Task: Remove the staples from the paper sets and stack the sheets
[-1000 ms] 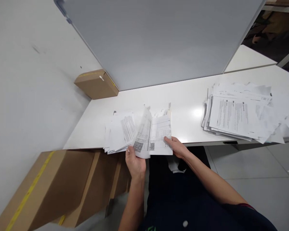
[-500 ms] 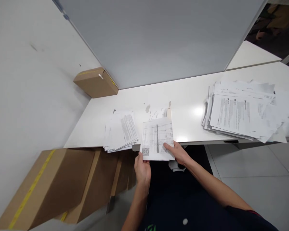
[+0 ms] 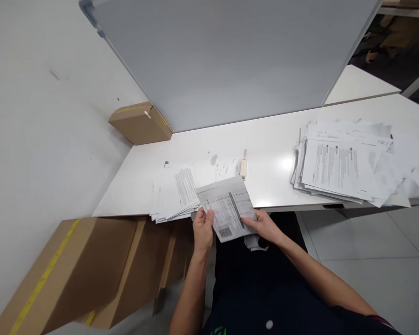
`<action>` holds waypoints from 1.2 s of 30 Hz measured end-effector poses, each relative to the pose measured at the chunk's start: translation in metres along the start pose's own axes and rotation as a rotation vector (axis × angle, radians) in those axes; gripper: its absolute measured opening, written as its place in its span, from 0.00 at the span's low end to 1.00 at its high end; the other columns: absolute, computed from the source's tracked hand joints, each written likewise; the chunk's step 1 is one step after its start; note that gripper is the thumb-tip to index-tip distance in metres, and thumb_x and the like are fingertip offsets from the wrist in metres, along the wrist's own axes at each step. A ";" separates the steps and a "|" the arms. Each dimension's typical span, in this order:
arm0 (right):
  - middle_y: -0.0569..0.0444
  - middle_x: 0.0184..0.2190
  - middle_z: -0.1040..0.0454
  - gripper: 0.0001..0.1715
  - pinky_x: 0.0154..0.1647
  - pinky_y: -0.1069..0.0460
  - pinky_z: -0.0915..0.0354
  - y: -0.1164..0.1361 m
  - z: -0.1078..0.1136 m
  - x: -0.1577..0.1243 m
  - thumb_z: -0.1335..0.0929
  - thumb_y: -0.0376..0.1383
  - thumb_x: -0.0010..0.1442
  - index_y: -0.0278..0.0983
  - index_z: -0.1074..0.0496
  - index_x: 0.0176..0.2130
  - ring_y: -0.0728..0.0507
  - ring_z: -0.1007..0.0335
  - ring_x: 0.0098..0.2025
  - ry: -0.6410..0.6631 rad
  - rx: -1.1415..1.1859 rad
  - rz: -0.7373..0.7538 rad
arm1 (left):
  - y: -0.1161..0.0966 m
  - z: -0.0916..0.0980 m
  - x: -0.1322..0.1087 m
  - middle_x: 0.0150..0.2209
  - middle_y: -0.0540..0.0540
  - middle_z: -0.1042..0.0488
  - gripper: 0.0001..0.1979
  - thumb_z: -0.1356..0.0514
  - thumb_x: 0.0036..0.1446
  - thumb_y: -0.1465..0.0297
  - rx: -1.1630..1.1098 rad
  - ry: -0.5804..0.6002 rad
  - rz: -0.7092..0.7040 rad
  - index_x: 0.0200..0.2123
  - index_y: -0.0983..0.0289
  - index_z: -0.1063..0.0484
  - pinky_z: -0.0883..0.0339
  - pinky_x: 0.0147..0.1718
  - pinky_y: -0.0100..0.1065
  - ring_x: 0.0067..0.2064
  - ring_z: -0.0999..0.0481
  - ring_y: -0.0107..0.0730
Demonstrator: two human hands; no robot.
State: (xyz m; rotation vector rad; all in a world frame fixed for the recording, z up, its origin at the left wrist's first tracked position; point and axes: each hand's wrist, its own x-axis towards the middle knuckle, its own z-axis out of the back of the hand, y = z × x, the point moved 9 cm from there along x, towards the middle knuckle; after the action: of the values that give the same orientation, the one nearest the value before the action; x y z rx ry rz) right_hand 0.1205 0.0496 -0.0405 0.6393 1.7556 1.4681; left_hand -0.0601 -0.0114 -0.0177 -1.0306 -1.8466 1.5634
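Observation:
Both of my hands hold a folded printed sheet point(image 3: 226, 208) with a table and a QR code, just over the near edge of the white table point(image 3: 265, 149). My left hand point(image 3: 202, 229) grips its left edge with fingers closed. On the sheet's right edge my right hand point(image 3: 261, 224) pinches it, thumb on top. The sheet is turned at an angle. A small stack of folded printed papers point(image 3: 174, 190) lies directly to the left of it on the table.
A large loose pile of printed sheets point(image 3: 349, 163) covers the table's right part. A small wooden-looking piece point(image 3: 243, 167) and paper scraps lie behind the held sheet. A grey partition panel point(image 3: 230, 60) stands at the back. Cardboard boxes point(image 3: 73, 270), point(image 3: 139, 122) sit at left.
The open sheet was folded shut between my hands, then turned clockwise and drawn slightly toward me. The papers on the table stayed where they were.

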 end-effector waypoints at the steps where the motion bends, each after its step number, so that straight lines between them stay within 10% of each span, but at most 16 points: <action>1: 0.51 0.34 0.24 0.18 0.40 0.46 0.34 0.013 0.005 0.002 0.34 0.45 0.53 0.33 0.26 0.36 0.38 0.29 0.39 -0.021 -0.042 0.040 | -0.013 -0.004 0.005 0.39 0.56 0.25 0.18 0.38 0.47 0.60 0.025 -0.026 -0.070 0.40 0.63 0.31 0.34 0.44 0.36 0.42 0.26 0.33; 8: 0.54 0.38 0.24 0.15 0.45 0.47 0.36 0.090 0.044 0.024 0.33 0.42 0.53 0.37 0.26 0.38 0.39 0.30 0.43 -0.164 -0.101 0.298 | -0.082 -0.045 0.022 0.34 0.54 0.26 0.15 0.41 0.50 0.59 0.093 -0.037 -0.434 0.36 0.63 0.30 0.35 0.44 0.35 0.42 0.28 0.34; 26: 0.53 0.38 0.23 0.16 0.45 0.45 0.35 0.067 0.052 0.043 0.33 0.42 0.52 0.38 0.25 0.38 0.39 0.29 0.43 -0.144 -0.120 0.277 | -0.063 -0.070 0.032 0.37 0.54 0.27 0.15 0.44 0.52 0.58 0.143 0.097 -0.330 0.37 0.62 0.32 0.35 0.42 0.32 0.40 0.28 0.30; 36: 0.51 0.27 0.25 0.16 0.33 0.50 0.42 0.183 0.049 -0.013 0.41 0.25 0.55 0.38 0.28 0.33 0.43 0.31 0.31 -0.171 -1.297 0.488 | -0.055 -0.051 0.033 0.49 0.59 0.33 0.33 0.36 0.44 0.62 0.262 0.093 -0.374 0.53 0.57 0.44 0.38 0.47 0.37 0.49 0.31 0.35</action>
State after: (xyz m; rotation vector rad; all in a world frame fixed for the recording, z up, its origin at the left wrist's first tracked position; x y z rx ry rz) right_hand 0.1521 0.1091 0.1371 0.4308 0.2516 2.3522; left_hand -0.0525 0.0427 0.0439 -0.5892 -1.6069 1.4530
